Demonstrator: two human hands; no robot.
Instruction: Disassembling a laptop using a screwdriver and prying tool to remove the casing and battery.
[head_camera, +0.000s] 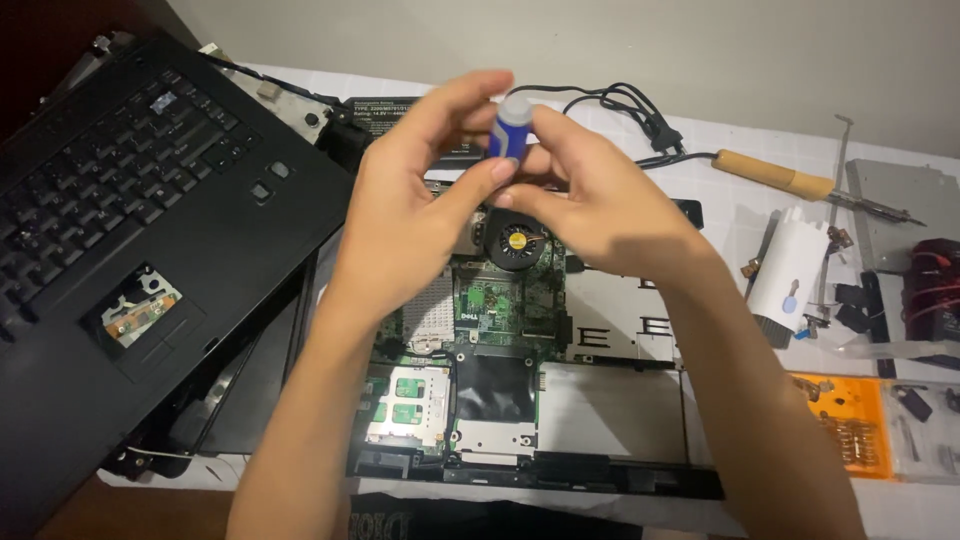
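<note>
Blue tube (503, 135) with a pale translucent cap (515, 107) sits pinched between my two hands, raised over the opened laptop base. My left hand (415, 215) closes on the blue body from the left, thumb and fingertips wrapped around it. My right hand (590, 205) closes from the right, its fingers near the cap end; whether they grip the cap itself or the body just under it I cannot tell.

As I judge it, the cap is still seated on the tube, so nothing has been dispensed yet; opening it is what is in hand. The teardown looks well along: the keyboard and palm-rest shell (130, 230) lies lifted off to the left, and the green circuit board (500, 300) lies bare with its small round fan (517, 241) showing directly below the tube.

The tube's long axis runs close to upright, leaning slightly, cap end up and away from me, blue end down toward the board.

Further out on the white tablecloth (740, 215) lie a wooden-handled soldering iron (800, 182) to the right, a black power cord (620, 110) behind the hands, and an orange parts tray (850, 425) at the near right.
</note>
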